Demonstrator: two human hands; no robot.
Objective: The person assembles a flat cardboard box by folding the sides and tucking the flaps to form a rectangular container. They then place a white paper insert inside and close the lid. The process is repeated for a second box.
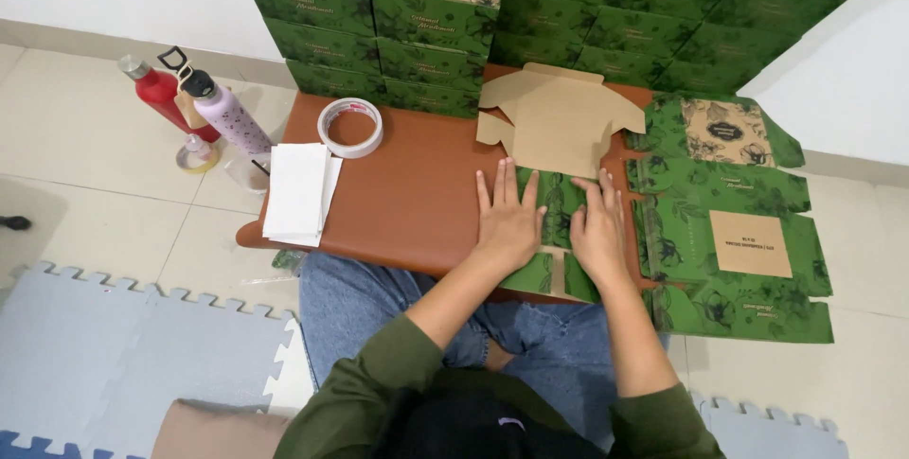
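A flat, unfolded cardboard box blank (pixel 559 128) lies on a brown low table (pixel 407 185), its plain kraft inside facing up at the far end and its green leaf-printed side folded over near me. My left hand (pixel 507 218) and my right hand (pixel 598 227) lie flat, side by side, palms down on that green folded part, fingers slightly spread and pointing away from me. Neither hand grips anything.
A stack of flat green box blanks (pixel 729 222) lies to the right. Assembled green boxes (pixel 568 14) are piled against the wall behind the table. A tape roll (pixel 350 127) and white papers (pixel 300 192) sit on the table's left. Two bottles (pixel 194 99) stand on the floor.
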